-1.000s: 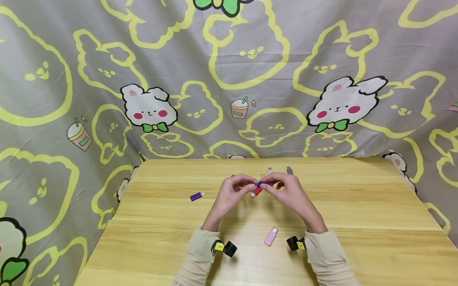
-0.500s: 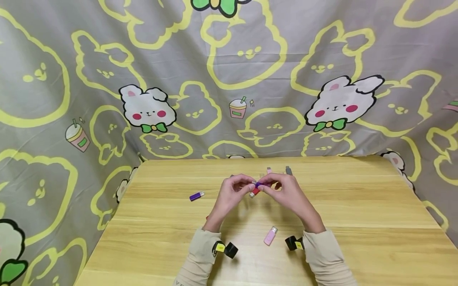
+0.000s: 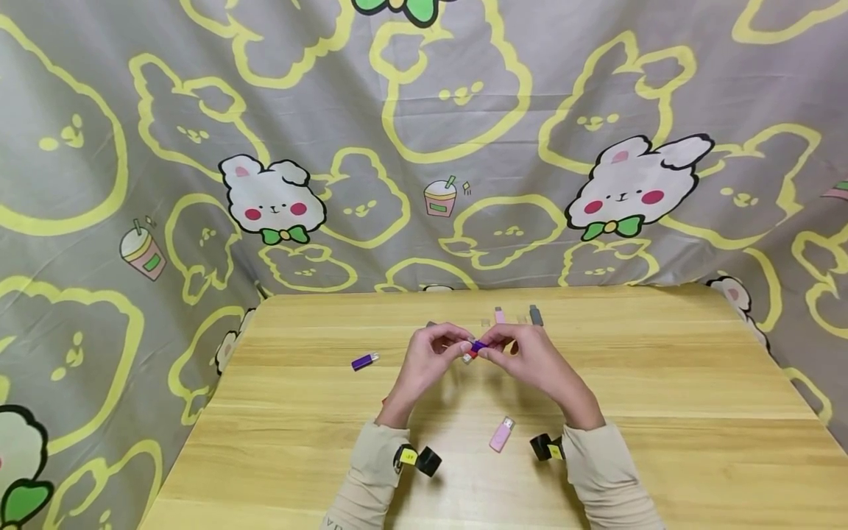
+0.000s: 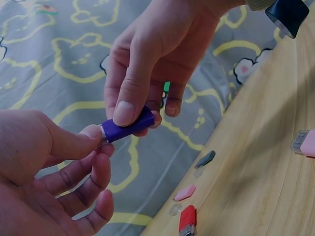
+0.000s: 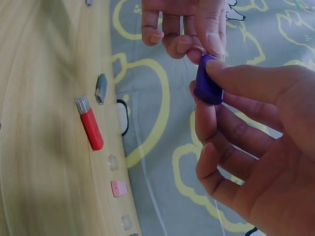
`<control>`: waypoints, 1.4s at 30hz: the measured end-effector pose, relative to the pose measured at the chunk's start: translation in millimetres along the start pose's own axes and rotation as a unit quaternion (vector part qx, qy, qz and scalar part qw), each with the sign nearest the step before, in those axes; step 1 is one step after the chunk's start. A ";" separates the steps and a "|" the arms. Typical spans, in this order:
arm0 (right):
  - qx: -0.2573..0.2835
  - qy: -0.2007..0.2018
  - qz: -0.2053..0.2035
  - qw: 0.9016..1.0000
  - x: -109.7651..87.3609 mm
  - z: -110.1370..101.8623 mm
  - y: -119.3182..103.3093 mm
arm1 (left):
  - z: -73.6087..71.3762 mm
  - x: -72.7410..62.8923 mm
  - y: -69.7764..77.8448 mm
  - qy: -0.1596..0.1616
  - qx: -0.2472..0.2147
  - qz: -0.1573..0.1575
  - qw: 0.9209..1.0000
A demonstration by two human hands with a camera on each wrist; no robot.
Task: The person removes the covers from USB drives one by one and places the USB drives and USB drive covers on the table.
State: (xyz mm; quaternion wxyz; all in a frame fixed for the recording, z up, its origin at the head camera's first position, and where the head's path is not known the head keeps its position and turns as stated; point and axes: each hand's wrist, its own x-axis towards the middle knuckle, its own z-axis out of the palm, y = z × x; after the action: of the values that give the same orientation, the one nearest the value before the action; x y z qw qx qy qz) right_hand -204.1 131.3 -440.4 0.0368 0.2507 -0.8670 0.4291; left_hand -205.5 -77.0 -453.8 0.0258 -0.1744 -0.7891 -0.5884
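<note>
A purple USB flash drive [image 4: 127, 127] is held in the air between both hands, above the back middle of the table. My left hand [image 3: 430, 357] pinches its clear-covered plug end between thumb and fingers. The purple body is gripped by the thumb and fingers of my right hand [image 3: 530, 357], best seen in the right wrist view. Whether the clear part is a cap fully seated over the plug, I cannot tell. Below the hands lies a red flash drive [image 5: 91, 129], its plug bare.
A second purple flash drive [image 3: 364, 361] lies to the left, a pink one [image 3: 501, 434] in front. Farther back are another pink drive [image 5: 118, 188], a grey one [image 3: 536, 315] and small clear caps [image 5: 113, 162]. A patterned curtain [image 3: 464, 243] stands behind the table [image 3: 278, 412].
The purple drive tilts a little differently between the fingers, and the right hand has shifted slightly. Both hands keep their pinch on it. The head view has moved a little.
</note>
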 end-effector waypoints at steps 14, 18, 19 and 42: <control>0.020 -0.016 0.006 1.000 0.5 -4.8 -1.9 | -4.1 1.4 2.9 -0.006 -0.007 0.000 1.000; 0.024 -0.026 0.017 0.999 -0.6 -10.6 0.4 | -12.9 0.5 4.2 0.009 -0.015 -0.014 1.000; 0.022 -0.027 0.026 0.999 -1.4 -12.8 2.0 | -17.2 0.0 4.0 0.022 -0.020 -0.018 0.999; -0.011 0.064 0.195 0.979 46.8 18.8 34.5 | -40.7 -9.9 32.8 0.038 -0.033 -0.027 0.998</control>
State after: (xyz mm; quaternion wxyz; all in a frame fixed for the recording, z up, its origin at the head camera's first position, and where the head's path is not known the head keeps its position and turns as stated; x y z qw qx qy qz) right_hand -258.1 115.5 -464.2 0.0106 0.0488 -0.8999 0.4332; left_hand -192.9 -109.5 -413.6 0.0341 -0.1308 -0.7720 -0.6210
